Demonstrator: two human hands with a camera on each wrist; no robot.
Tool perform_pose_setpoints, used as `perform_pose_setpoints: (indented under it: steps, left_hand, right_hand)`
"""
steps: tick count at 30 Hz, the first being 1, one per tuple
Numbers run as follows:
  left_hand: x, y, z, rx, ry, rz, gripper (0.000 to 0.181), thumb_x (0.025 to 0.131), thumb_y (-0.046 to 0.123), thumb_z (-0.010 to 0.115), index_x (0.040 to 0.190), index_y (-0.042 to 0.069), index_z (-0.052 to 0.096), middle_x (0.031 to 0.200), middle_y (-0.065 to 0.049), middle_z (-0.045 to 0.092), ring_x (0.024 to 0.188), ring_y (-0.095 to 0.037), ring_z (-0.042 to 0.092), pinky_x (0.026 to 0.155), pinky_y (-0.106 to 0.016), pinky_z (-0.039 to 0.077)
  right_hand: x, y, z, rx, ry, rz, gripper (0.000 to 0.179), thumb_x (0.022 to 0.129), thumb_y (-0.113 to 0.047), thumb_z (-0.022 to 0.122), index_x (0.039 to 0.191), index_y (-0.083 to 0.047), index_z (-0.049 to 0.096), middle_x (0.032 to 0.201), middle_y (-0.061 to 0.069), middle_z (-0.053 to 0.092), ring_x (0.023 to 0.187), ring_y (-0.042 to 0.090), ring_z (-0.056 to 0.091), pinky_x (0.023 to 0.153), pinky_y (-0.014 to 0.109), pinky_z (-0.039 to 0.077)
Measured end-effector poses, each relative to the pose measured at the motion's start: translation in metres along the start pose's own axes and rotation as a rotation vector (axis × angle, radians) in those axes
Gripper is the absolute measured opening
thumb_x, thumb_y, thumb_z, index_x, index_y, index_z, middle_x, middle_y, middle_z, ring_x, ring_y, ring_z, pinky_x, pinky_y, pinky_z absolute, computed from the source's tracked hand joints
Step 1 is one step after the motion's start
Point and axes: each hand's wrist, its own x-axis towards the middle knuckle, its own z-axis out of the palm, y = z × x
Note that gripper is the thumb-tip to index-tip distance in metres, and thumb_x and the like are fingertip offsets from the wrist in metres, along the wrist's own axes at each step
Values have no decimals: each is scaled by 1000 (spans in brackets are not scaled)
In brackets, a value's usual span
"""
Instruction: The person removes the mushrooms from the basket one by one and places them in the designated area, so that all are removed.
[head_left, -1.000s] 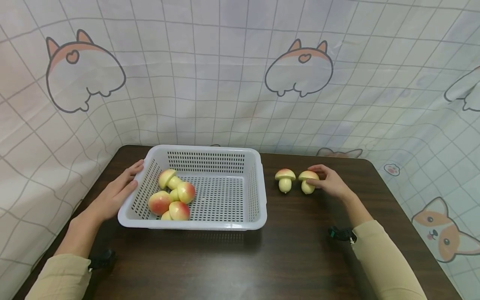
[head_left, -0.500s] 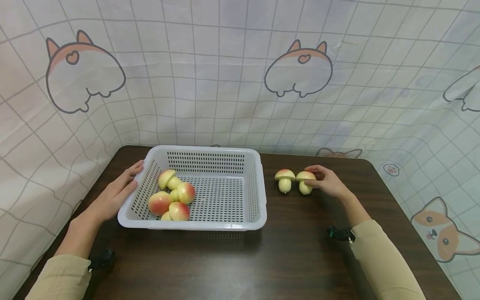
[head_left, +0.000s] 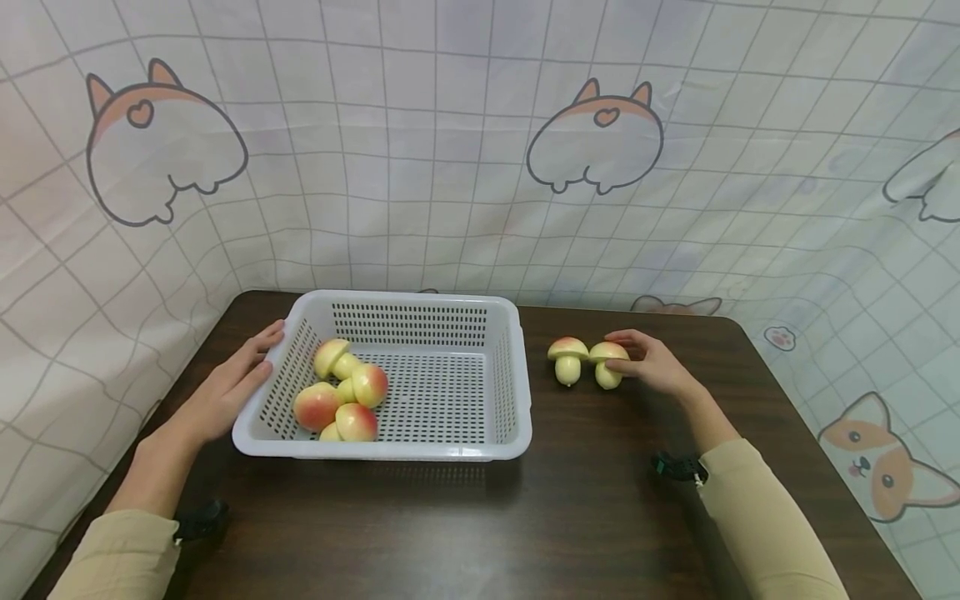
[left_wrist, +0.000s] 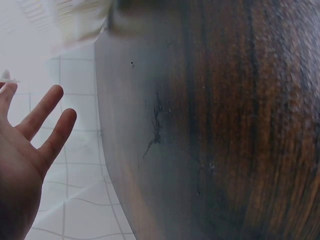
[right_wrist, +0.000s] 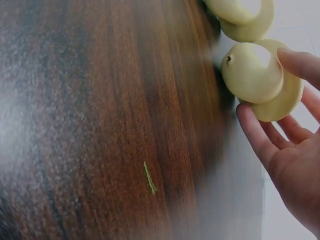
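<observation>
On the right of the table in the head view, my right hand (head_left: pixel 656 365) grips a toy mushroom (head_left: pixel 607 377) with a red-and-yellow cap and pale stem. The right wrist view has the thumb on one side of that mushroom (right_wrist: pixel 250 72) and fingers round the other. A second, similar mushroom (head_left: pixel 567 369) stands just left of it, the caps side by side. My left hand (head_left: pixel 221 392) rests with extended fingers on the left rim of a white plastic basket (head_left: pixel 382 451). Its fingers (left_wrist: pixel 59 132) look straight and spread in the left wrist view.
Several more toy mushrooms (head_left: pixel 357 422) lie in the basket's left half. The dark wooden table (head_left: pixel 450 533) ends close behind the basket, against a white checked cloth (head_left: pixel 420 208) with cartoon dogs. A thin green scrap (right_wrist: pixel 149 178) lies on the wood.
My right hand has moved slightly left with its mushroom, bringing it up beside the other one. The left hand and basket stay in place.
</observation>
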Motion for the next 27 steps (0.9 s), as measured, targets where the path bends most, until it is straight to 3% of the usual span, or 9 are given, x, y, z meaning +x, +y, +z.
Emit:
perform_pose_setpoints:
  steps: [9, 16, 22, 27]
  left_hand:
    - [0, 0, 1, -1, 1, -5, 50, 109, 19, 44, 157, 9, 35, 168, -9, 27, 130, -4, 46, 87, -9, 40]
    - [1, 1, 1, -5, -2, -4, 51, 109, 18, 44, 158, 9, 35, 167, -10, 27, 131, -18, 48, 87, -8, 40]
    - [1, 0, 1, -2, 4, 0, 51, 109, 18, 44, 158, 8, 35, 167, -10, 28, 125, 5, 45, 85, -9, 42]
    - [0, 0, 0, -9, 8, 7, 50, 109, 19, 43, 157, 7, 36, 168, -10, 27, 129, 13, 36, 89, -7, 37]
  right_hand:
    - [-2, -2, -3, -48, 4, 0, 56, 99, -13, 71, 145, 6, 47, 144, 28, 49, 119, 38, 55, 83, 32, 56]
    - [-2, 1, -4, -46, 4, 33, 56, 100, -10, 69, 146, 10, 44, 142, 32, 48, 117, 37, 55, 83, 39, 57]
    - [-9, -5, -6, -37, 3, 51, 59, 99, -16, 70, 147, 7, 44, 144, 31, 48, 125, 43, 52, 86, 42, 57]
    - [-9, -4, -7, -39, 12, 38, 58, 99, -14, 71, 146, 8, 45, 142, 31, 49, 125, 44, 52, 86, 42, 57]
